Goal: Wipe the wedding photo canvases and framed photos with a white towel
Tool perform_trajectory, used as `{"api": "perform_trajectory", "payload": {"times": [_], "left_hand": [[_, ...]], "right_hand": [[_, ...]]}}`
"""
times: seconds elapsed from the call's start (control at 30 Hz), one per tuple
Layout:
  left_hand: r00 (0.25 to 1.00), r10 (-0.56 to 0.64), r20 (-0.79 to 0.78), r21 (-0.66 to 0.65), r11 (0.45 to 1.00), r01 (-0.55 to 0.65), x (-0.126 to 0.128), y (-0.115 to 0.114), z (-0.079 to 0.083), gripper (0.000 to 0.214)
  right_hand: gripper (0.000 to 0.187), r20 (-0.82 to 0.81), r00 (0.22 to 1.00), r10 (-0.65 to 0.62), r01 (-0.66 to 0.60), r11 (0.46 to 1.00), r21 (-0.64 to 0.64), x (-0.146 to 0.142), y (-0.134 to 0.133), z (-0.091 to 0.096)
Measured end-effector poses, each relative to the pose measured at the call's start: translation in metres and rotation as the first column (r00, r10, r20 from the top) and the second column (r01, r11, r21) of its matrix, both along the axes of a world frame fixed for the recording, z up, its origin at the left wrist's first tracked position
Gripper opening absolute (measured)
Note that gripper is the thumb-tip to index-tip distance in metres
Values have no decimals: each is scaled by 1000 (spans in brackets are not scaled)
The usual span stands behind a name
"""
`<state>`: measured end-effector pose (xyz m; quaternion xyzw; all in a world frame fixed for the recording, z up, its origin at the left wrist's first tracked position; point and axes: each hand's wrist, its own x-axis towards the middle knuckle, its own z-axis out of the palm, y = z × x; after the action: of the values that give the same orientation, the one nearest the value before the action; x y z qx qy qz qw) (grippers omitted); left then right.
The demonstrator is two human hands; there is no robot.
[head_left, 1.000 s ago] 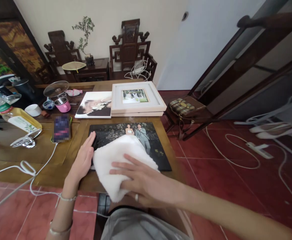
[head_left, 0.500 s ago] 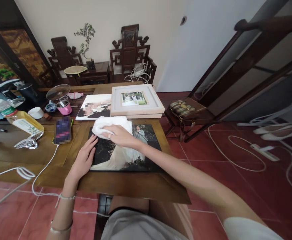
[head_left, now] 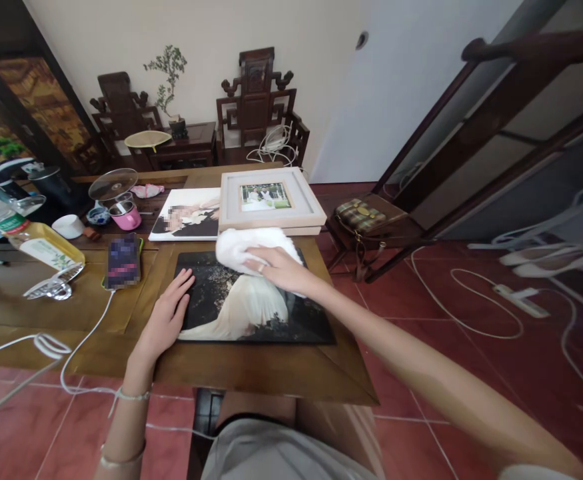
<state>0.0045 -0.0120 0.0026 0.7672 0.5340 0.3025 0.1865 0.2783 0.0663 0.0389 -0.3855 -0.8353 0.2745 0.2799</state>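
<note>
A dark wedding photo panel (head_left: 251,313) lies flat on the wooden table (head_left: 271,370) in front of me. My left hand (head_left: 168,317) rests flat on its left edge, fingers stretched out. My right hand (head_left: 278,265) presses a white cloth (head_left: 244,245) onto the panel's upper middle, fingers curled over the cloth. The cloth hides the top of the picture.
A white framed photo (head_left: 270,199) and an unframed print (head_left: 187,215) lie just behind the panel. A phone (head_left: 122,261) with a white cable, a pink cup (head_left: 126,215), a bottle (head_left: 28,237) and a small fan (head_left: 112,183) crowd the table's left. A stool with a checked bag (head_left: 364,215) stands right; cables lie on the floor.
My right hand carried the cloth from the panel's near edge up to its top left, then slid it right along the top. My left hand stayed on the left edge.
</note>
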Motion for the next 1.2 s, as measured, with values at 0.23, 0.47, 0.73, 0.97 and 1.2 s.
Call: {"api": "perform_trajectory", "payload": {"times": [0.23, 0.47, 0.73, 0.97, 1.2], "left_hand": [[1000, -1, 9, 8, 1000, 1, 0, 0, 0, 43], [1000, 2, -1, 7, 1000, -2, 0, 0, 0, 43], [1000, 8, -9, -10, 1000, -8, 1, -1, 2, 44], [1000, -2, -30, -28, 1000, 1, 0, -1, 2, 45], [1000, -4, -9, -27, 1000, 4, 0, -1, 2, 44]], "right_hand": [[35, 69, 981, -181, 174, 980, 95, 60, -14, -14], [21, 127, 991, -35, 3, 970, 244, 66, -86, -23], [18, 164, 970, 177, -206, 961, 184, 63, -152, -6], [26, 187, 982, 37, -75, 977, 199, 62, -76, -10], [31, 198, 974, -107, 63, 974, 218, 28, -12, -13]]}}
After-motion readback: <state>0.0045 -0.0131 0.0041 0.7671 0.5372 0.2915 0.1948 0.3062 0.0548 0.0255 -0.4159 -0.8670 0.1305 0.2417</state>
